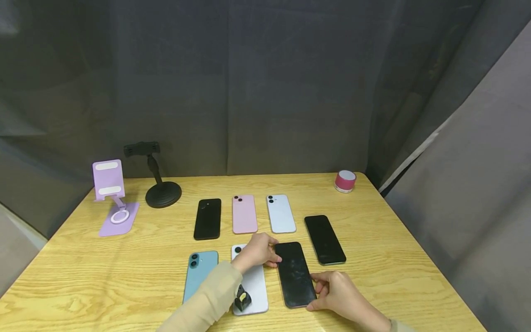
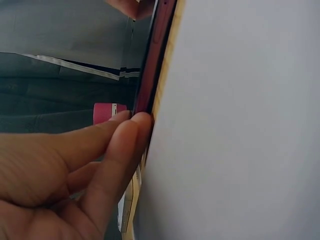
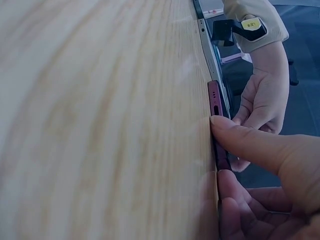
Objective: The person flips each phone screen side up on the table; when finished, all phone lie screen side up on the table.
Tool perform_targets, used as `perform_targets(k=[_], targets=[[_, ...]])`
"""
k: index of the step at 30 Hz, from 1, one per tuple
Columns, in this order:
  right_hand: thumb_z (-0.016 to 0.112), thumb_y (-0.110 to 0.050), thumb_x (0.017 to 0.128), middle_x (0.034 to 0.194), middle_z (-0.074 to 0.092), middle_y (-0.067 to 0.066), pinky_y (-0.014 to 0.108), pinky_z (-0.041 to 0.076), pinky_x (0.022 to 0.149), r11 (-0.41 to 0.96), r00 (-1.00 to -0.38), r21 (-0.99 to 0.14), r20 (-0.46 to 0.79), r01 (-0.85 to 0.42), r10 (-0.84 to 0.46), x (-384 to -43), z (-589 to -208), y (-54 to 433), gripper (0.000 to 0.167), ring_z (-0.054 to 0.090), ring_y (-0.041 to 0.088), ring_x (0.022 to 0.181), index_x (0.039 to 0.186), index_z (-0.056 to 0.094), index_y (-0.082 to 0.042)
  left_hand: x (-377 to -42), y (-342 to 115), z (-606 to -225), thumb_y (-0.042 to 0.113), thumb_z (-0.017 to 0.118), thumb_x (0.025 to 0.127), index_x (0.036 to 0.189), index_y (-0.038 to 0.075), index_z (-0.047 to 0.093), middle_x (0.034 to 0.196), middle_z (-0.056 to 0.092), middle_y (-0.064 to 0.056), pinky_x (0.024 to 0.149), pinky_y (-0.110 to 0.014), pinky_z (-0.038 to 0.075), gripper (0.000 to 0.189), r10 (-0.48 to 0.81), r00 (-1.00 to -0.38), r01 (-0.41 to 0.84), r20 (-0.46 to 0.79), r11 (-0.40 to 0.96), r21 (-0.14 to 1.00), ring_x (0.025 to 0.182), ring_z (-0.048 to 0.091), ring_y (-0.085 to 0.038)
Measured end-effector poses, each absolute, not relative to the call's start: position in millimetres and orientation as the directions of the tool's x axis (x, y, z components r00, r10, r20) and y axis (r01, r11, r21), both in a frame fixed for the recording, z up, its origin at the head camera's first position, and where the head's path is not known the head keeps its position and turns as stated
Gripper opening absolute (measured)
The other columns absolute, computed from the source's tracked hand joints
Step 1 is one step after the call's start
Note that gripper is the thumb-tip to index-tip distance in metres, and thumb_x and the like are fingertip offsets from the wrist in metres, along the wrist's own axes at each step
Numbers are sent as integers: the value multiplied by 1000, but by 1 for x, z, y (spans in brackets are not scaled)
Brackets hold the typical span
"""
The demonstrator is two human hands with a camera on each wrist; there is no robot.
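A phone with a black screen (image 1: 295,276) lies face up on the wooden table, slightly turned. Its frame (image 2: 154,60) shows dark red in both wrist views. At its upper left side my left hand (image 1: 258,251) pinches the edge between thumb and fingers. My right hand (image 1: 337,294) grips the lower right corner, with the thumb (image 3: 235,129) on the bottom edge and the fingers along the side. Under my left wrist lies a white phone (image 1: 258,290), back up and partly covered. The blue phone (image 1: 202,272) beside it is partly hidden by my left sleeve.
Behind lie a black phone (image 1: 207,219), a pink phone (image 1: 244,214) and a pale blue phone (image 1: 281,214). Another black phone (image 1: 325,240) is at the right. A purple stand (image 1: 109,179) and black stand (image 1: 163,193) are far left; a pink cylinder (image 1: 345,182) sits back right.
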State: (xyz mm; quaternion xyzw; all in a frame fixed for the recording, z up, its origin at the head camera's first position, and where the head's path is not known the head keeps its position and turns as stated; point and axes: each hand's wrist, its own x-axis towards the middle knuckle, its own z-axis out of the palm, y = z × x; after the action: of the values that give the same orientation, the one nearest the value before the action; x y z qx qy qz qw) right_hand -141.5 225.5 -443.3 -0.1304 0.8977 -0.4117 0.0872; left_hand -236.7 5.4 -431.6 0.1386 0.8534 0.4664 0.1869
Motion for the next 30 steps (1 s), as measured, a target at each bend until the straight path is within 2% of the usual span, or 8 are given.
perform_targets(k=[10,30], targets=[[91,-20,59,73,57,-1,18,46,50,647,-953,-743,-44,-168,-299,-142,-442,225,74,52,2,55,115,60,18,-237,4,-431,-10,72,77,128,-13,53,64,67,-13,53,-24,56,54,417,-889,44,-189,488,872,58,70,-26],[91,-15,59,73,56,-1,18,46,49,668,-952,-722,-40,-182,-303,-138,-439,223,70,50,1,55,113,60,18,-236,6,-430,-12,71,77,127,-12,55,63,65,-12,54,-26,57,53,410,-886,9,-218,484,875,59,70,-25]])
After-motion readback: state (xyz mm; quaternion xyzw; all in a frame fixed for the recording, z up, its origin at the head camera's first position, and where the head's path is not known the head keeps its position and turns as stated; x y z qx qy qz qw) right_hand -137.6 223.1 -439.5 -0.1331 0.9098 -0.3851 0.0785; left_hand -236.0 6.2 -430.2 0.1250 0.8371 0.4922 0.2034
